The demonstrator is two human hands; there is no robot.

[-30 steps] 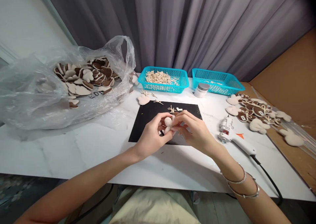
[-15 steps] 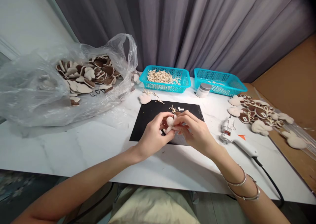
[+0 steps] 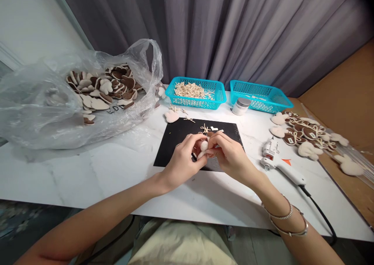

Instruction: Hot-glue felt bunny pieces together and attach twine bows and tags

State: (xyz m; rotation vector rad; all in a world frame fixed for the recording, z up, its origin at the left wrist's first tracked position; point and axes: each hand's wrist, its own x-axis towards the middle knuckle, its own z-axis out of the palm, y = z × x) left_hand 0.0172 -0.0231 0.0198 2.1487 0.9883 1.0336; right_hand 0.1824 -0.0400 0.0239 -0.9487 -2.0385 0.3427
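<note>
Over the black mat (image 3: 166,152), my left hand (image 3: 182,160) is closed around a cream fluffy felt piece (image 3: 204,145), its fingers and thumb curled at the edges. My right hand (image 3: 230,154) pinches the same piece from the other side, fingertips meeting near its edge. Much of the piece is hidden by my fingers. Just beyond my hands on the mat lie a cream cord bow (image 3: 205,128) and a small white tag (image 3: 214,128). Another cream fluffy piece (image 3: 172,116) rests at the mat's back left corner, beside loose bows (image 3: 189,119).
A clear plastic bag (image 3: 37,117) with brown and cream pieces lies left. Behind stand a blue basket (image 3: 195,104) of bows, a second blue basket (image 3: 263,105) and a jar (image 3: 241,107). At right are a glue gun (image 3: 280,167) and several finished-looking bowed pieces (image 3: 309,134).
The fluffy piece has turned slightly between my hands, and its round part sits a little further right and lower. Another small white tag now shows beyond my right fingers.
</note>
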